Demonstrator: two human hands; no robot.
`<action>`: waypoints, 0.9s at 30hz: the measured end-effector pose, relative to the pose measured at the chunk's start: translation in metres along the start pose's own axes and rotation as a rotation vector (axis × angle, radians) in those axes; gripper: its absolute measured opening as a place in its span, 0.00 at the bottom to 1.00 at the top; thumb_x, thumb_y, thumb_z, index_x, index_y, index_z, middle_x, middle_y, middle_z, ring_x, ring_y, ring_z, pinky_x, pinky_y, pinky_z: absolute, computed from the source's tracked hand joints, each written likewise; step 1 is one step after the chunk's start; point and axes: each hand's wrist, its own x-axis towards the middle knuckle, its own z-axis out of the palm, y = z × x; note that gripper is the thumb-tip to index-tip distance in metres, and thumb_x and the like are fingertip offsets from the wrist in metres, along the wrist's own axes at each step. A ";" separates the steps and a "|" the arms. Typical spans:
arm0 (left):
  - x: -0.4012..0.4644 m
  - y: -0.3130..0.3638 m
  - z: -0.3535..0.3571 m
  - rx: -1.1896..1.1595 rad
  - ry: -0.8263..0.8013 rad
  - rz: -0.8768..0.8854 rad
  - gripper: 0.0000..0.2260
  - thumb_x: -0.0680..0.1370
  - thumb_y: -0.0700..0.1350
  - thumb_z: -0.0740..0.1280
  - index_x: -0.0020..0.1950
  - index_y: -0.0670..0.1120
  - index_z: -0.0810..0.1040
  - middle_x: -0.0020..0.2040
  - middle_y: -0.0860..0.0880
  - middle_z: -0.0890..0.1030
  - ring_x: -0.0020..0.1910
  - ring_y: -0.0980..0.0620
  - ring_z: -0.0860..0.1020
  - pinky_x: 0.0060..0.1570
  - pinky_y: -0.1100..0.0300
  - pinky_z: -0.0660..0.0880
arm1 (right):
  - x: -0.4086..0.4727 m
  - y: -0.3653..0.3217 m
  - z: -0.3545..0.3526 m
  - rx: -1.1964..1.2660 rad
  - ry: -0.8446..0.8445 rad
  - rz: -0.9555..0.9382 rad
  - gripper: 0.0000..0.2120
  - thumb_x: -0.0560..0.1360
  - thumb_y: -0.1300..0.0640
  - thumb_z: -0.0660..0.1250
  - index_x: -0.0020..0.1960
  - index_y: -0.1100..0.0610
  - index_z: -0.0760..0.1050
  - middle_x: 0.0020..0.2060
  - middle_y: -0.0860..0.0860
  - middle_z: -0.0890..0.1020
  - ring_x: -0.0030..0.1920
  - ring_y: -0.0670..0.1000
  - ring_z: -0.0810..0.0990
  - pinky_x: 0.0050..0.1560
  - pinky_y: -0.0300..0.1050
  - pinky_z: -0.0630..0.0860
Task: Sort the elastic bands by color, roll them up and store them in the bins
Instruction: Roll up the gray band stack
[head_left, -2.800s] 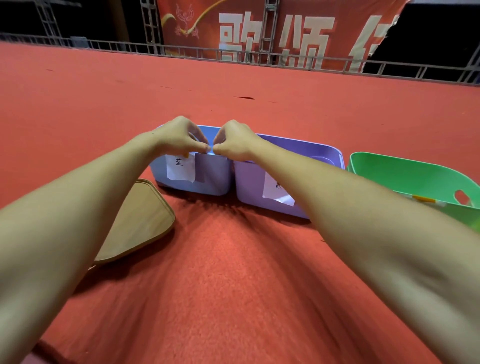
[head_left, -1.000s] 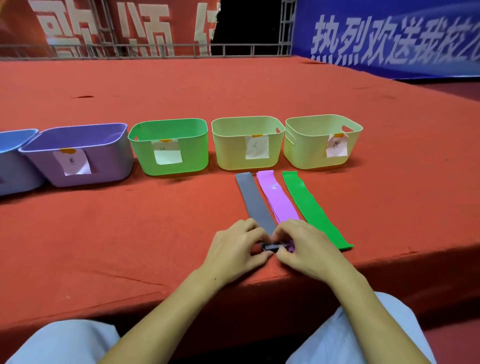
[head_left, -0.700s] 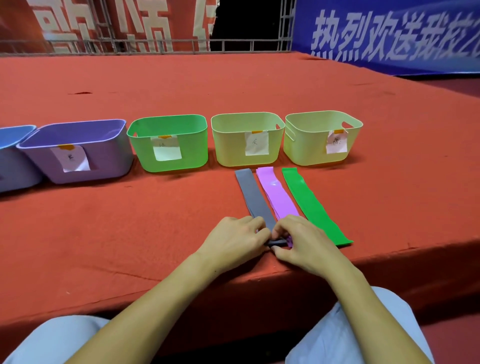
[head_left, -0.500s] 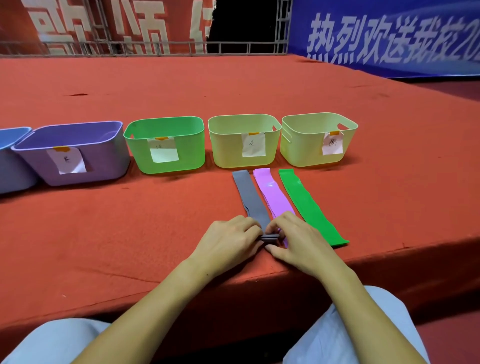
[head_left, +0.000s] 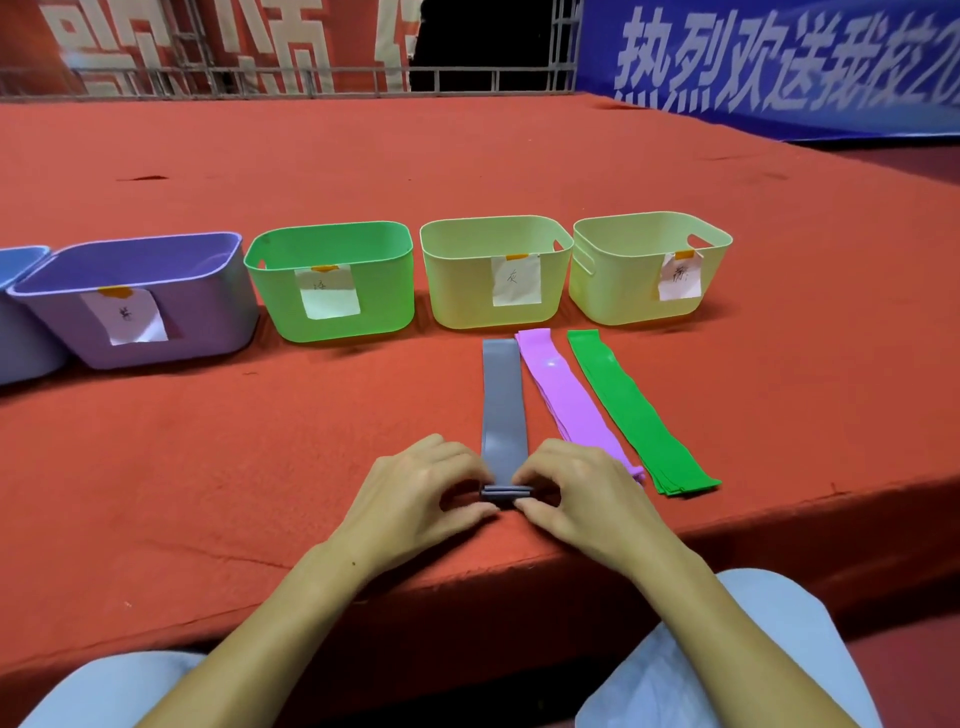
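Rolling is only at its start: the flat grey elastic band (head_left: 503, 400) lies on the red felt-covered desk (head_left: 208, 467), its near end turned over into a small tight roll, with most of its length flat and pointing at the pale yellow plastic bin (head_left: 496, 273). The left hand (head_left: 421, 493) and right hand (head_left: 582, 499) each pinch one side of that roll, fingers curled. Just beside it lie the flat pink elastic band (head_left: 566, 400) and the flat green elastic band (head_left: 634, 410), neither rolled. The bin interiors that show look empty, so by my judgement most of the work remains.
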 end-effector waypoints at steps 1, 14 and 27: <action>0.000 0.000 -0.001 0.010 -0.010 0.011 0.11 0.80 0.63 0.70 0.58 0.60 0.80 0.56 0.63 0.80 0.52 0.58 0.77 0.37 0.50 0.77 | 0.001 -0.001 0.001 0.008 -0.010 0.000 0.07 0.73 0.48 0.70 0.50 0.45 0.81 0.45 0.41 0.80 0.46 0.47 0.81 0.46 0.54 0.80; 0.006 0.007 -0.012 -0.070 -0.072 -0.065 0.07 0.84 0.57 0.66 0.57 0.57 0.79 0.52 0.60 0.84 0.52 0.56 0.82 0.45 0.49 0.79 | 0.009 -0.005 -0.008 0.080 -0.054 -0.034 0.08 0.78 0.41 0.72 0.51 0.44 0.79 0.42 0.41 0.80 0.43 0.43 0.79 0.47 0.50 0.78; 0.005 0.019 -0.010 -0.291 -0.062 -0.444 0.07 0.79 0.59 0.67 0.54 0.63 0.82 0.48 0.70 0.83 0.50 0.62 0.82 0.54 0.49 0.79 | 0.015 -0.012 -0.004 0.249 -0.089 0.212 0.03 0.77 0.48 0.74 0.47 0.45 0.86 0.41 0.39 0.84 0.44 0.40 0.82 0.51 0.50 0.80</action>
